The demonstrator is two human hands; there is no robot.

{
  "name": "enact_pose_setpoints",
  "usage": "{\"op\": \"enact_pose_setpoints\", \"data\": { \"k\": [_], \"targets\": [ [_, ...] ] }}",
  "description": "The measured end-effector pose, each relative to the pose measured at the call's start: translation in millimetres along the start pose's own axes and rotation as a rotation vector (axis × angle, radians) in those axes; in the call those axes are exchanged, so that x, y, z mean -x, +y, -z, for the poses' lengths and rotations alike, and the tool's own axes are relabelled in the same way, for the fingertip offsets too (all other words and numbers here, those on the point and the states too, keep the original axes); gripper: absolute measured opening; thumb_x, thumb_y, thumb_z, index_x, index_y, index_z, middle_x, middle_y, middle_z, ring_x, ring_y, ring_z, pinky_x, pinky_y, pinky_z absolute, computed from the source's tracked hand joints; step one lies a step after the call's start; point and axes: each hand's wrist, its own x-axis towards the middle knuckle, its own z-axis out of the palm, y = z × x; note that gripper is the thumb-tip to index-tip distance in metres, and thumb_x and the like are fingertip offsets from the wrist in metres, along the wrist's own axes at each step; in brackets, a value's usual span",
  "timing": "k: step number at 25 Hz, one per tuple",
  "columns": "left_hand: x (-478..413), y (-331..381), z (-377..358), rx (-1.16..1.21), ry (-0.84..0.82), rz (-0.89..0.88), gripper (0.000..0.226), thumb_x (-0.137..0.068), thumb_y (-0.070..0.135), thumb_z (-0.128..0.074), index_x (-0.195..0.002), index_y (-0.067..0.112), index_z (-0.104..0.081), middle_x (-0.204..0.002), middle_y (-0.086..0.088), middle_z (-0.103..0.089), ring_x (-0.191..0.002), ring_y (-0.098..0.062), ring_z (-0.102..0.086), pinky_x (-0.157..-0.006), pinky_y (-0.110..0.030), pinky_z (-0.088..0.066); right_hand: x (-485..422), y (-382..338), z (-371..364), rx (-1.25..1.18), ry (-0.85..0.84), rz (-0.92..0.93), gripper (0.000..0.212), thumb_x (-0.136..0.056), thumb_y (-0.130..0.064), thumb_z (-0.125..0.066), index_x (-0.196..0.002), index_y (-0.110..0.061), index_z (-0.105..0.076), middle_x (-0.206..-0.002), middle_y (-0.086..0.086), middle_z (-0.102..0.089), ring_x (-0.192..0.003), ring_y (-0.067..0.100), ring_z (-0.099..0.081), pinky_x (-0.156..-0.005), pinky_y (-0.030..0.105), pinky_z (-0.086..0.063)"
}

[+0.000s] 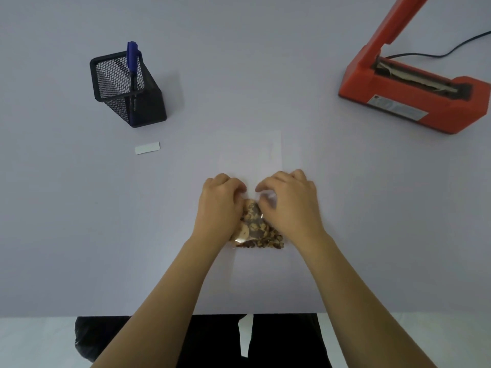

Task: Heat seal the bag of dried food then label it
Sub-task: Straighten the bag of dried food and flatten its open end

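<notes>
The left hand (219, 205) and right hand (289, 208), fingers curled, pinch a clear plastic bag of brown dried food (256, 229) between them; a black mesh pot (125, 88) holds a blue marker (132, 55).

A clear bag (251, 158) lies flat in the near middle, with brown dried food (259, 229) bunched in its near end and its far end empty. An orange heat sealer (409, 102) sits at far right, its arm raised. A small white label (147, 148) lies flat at left.
</notes>
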Motion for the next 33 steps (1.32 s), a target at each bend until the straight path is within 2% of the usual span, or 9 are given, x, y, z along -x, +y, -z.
{"op": "enact_pose_setpoints", "data": {
  "k": [2, 5, 7, 10, 16, 20, 25, 30, 33],
  "targets": [
    [-5, 4, 5, 0.016, -0.046, 0.062, 0.014, -0.081, 0.01, -0.059, -0.086, 0.008, -0.071, -0.087, -0.009, -0.065, -0.082, -0.027, -0.058, -0.07, -0.031, -0.044, -3, 5, 1, 0.015, -0.024, -0.039, 0.014, -0.086, -0.026, -0.058, -0.093, -0.027, -0.07, -0.092, -0.009, -0.069, -0.091, 0.019, -0.05, -0.071, 0.032, -0.036],
    [-14, 13, 10, -0.039, -0.128, 0.144, 0.018, -0.084, 0.026, -0.061, -0.088, 0.01, -0.068, -0.091, -0.005, -0.065, -0.084, -0.022, -0.059, -0.073, -0.028, -0.044, -11, 6, 3, -0.094, -0.044, -0.082, 0.014, -0.086, -0.025, -0.061, -0.092, -0.02, -0.073, -0.087, -0.003, -0.071, -0.087, 0.019, -0.057, -0.073, 0.032, -0.049],
    [-19, 19, 11, -0.079, -0.173, 0.178, 0.019, -0.085, 0.027, -0.062, -0.089, 0.009, -0.067, -0.093, -0.006, -0.067, -0.088, -0.023, -0.06, -0.075, -0.029, -0.045, -16, 2, 3, -0.131, -0.067, -0.13, 0.015, -0.083, -0.028, -0.066, -0.09, -0.017, -0.073, -0.084, -0.001, -0.071, -0.081, 0.016, -0.062, -0.072, 0.028, -0.051],
    [-23, 23, 11, -0.098, -0.227, 0.234, 0.019, -0.086, 0.025, -0.062, -0.09, 0.008, -0.069, -0.093, -0.007, -0.07, -0.093, -0.025, -0.061, -0.077, -0.031, -0.046, -20, -2, 3, -0.117, -0.109, -0.166, 0.014, -0.082, -0.028, -0.07, -0.082, -0.014, -0.071, -0.079, 0.001, -0.07, -0.073, 0.016, -0.063, -0.068, 0.027, -0.053],
    [-21, 13, 24, -0.04, -0.249, 0.307, 0.014, -0.084, 0.019, -0.064, -0.086, 0.007, -0.071, -0.088, -0.007, -0.071, -0.089, -0.024, -0.062, -0.069, -0.026, -0.04, -15, 8, 12, -0.11, -0.159, -0.135, 0.013, -0.084, -0.023, -0.068, -0.085, -0.011, -0.073, -0.081, 0.005, -0.072, -0.073, 0.018, -0.065, -0.07, 0.028, -0.052],
    [-19, 13, 25, -0.115, -0.226, 0.245, 0.015, -0.086, 0.013, -0.058, -0.087, 0.005, -0.071, -0.089, -0.008, -0.071, -0.087, -0.025, -0.062, -0.068, -0.028, -0.041, -16, 3, 11, -0.077, -0.158, -0.105, 0.011, -0.086, -0.017, -0.064, -0.089, -0.01, -0.072, -0.086, 0.006, -0.072, -0.08, 0.021, -0.065, -0.073, 0.031, -0.054],
    [-19, 20, 16, -0.077, -0.211, 0.185, 0.019, -0.086, 0.011, -0.053, -0.088, 0.008, -0.071, -0.088, -0.007, -0.072, -0.085, -0.024, -0.063, -0.076, -0.037, -0.052, -15, -8, 2, -0.192, -0.113, -0.158, 0.009, -0.084, -0.016, -0.066, -0.088, -0.012, -0.073, -0.085, 0.003, -0.074, -0.079, 0.016, -0.068, -0.075, 0.025, -0.053],
    [-17, 3, 28, -0.091, -0.215, 0.234, 0.017, -0.086, 0.013, -0.056, -0.088, 0.01, -0.072, -0.091, -0.01, -0.072, -0.092, -0.029, -0.061, -0.081, -0.039, -0.05, -8, -2, 2, -0.177, -0.075, -0.107, 0.009, -0.084, -0.013, -0.066, -0.089, -0.01, -0.073, -0.084, 0.006, -0.074, -0.079, 0.02, -0.067, -0.075, 0.035, -0.054],
    [-14, 0, 27, -0.152, -0.227, 0.152, 0.018, -0.088, 0.011, -0.052, -0.094, 0.009, -0.068, -0.094, -0.01, -0.07, -0.093, -0.029, -0.059, -0.077, -0.035, -0.046, -6, -2, 1, -0.19, -0.049, -0.067, 0.009, -0.083, -0.013, -0.066, -0.086, -0.009, -0.074, -0.081, 0.006, -0.074, -0.075, 0.021, -0.067, -0.072, 0.038, -0.055]
  ]
}}
